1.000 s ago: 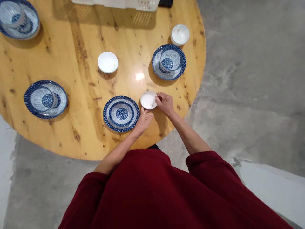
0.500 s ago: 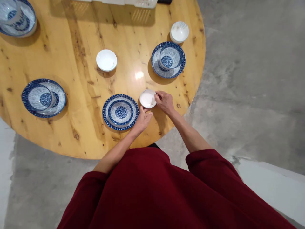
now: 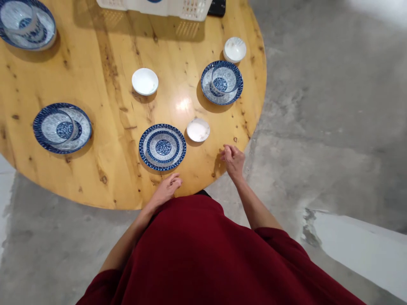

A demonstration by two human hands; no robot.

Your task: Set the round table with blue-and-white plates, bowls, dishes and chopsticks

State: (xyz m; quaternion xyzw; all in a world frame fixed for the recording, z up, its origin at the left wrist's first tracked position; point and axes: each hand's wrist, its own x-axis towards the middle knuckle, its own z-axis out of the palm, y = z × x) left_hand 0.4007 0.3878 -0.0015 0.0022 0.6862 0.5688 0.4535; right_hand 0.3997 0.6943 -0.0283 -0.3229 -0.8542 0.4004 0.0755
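My left hand (image 3: 165, 189) is over the near edge of the table, just below a blue-rimmed plate (image 3: 163, 146). It holds nothing, and its fingers are loosely bent and apart. To the right, over the table's edge, my right hand (image 3: 234, 162) is also free, with loosely curled fingers that stand apart. A small white bowl (image 3: 198, 130) rests on the wood beside the plate, touched by neither hand. Behind it sits a blue-and-white bowl (image 3: 224, 80) on a larger blue-rimmed dish (image 3: 206, 87).
Two more white bowls stand on the round wooden table (image 3: 114, 169), one mid-table (image 3: 145, 81) and one far right (image 3: 235, 50). On the left are nested blue-and-white dishes (image 3: 83, 123) and another set (image 3: 47, 25). A white plastic basket (image 3: 171, 9) and a black object (image 3: 217, 7) occupy the back.
Both hands have let go of the small white bowl and drawn back toward my body, the left one down-left, the right one down-right. The bowl stays beside the plate.
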